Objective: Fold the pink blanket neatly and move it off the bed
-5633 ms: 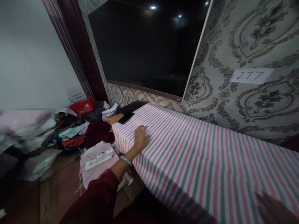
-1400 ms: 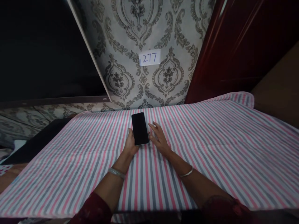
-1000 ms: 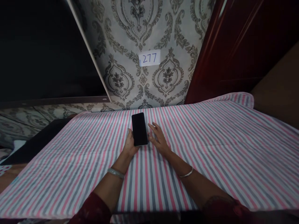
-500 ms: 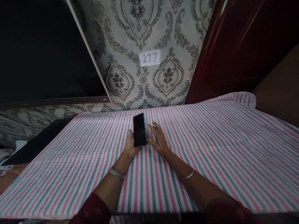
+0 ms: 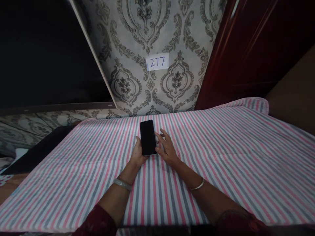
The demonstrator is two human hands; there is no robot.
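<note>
- Head view: a black phone (image 5: 148, 137), screen dark, lay flat at the middle of the bench, on a pink, grey and white striped cloth (image 5: 221, 157) that covered it.
- Left hand (image 5: 138, 153) was cupped at the phone's near left corner, thumb on the left edge, fingers partly under; a loose hold, not a full clasp.
- Right hand (image 5: 167, 148) lay beside the phone's right edge with fingers spread; the fingertips looked to be touching the edge, gripping nothing.
- Judgement: the step in hand was settling or squaring the phone on the cloth. Any next move would call for a light, even touch from both sides so the phone does not slide or skew across the stripes.
- Both wrists wore bangles; dark red sleeves showed at the bottom edge of the frame.
- Surroundings: a paper label (image 5: 157, 61) reading 277 on patterned wallpaper (image 5: 147, 29) straight ahead; a large dark panel (image 5: 46, 55) at left; a dark red wooden door (image 5: 258, 46) at right.
- Nothing stood near the phone; the cloth around it showed only shallow creases.
</note>
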